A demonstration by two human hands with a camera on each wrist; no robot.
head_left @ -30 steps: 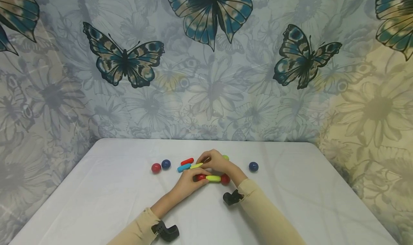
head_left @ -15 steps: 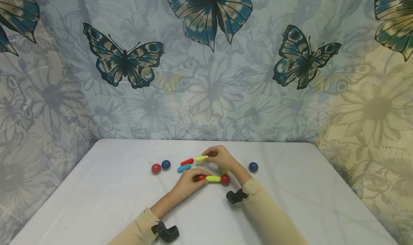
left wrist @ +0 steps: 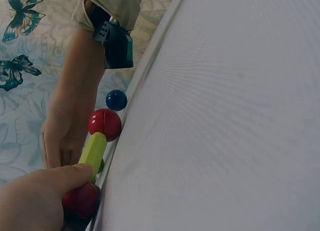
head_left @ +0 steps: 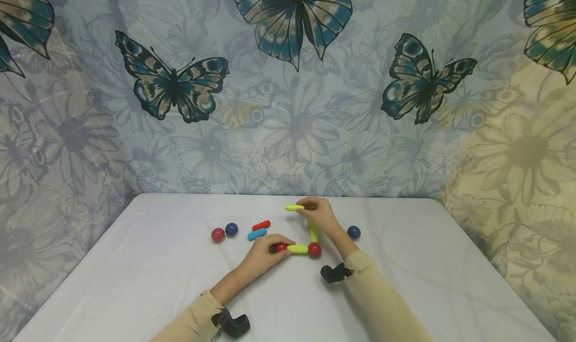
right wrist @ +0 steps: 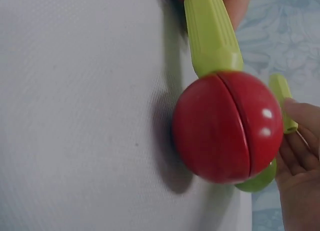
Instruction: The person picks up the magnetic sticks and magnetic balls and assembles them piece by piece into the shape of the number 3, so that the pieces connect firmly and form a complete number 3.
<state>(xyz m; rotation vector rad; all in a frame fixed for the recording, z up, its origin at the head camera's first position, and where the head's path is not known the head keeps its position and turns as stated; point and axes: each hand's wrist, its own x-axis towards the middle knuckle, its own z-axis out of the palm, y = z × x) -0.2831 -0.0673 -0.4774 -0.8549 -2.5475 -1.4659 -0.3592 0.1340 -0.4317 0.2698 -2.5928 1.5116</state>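
Note:
My left hand (head_left: pixel 264 250) grips a red ball (head_left: pixel 280 248) at the left end of a joined toy piece, its thumb lying by the yellow-green rod (left wrist: pixel 93 153). That rod runs to a second red ball (right wrist: pixel 225 128). From there another yellow-green rod (head_left: pixel 314 235) leads back to a green ball (right wrist: pixel 257 180), partly hidden in the head view. Behind it, my right hand (head_left: pixel 321 215) pinches a loose yellow-green rod (head_left: pixel 294 208) between thumb and fingers, pointing left. The right wrist view shows the thumb on this rod's side.
Left of the joined piece lie a red rod (head_left: pixel 261 225) and a blue rod (head_left: pixel 257 234). Farther left are a red ball (head_left: pixel 218 235) and a dark blue ball (head_left: pixel 231 229). Another dark blue ball (head_left: pixel 353 232) sits to the right. A white table (head_left: pixel 135 282) ends at a butterfly-patterned wall.
The right hand has lifted the loose yellow-green rod from beside the blue and red rods and carried it back and to the right. The left hand has stayed in place.

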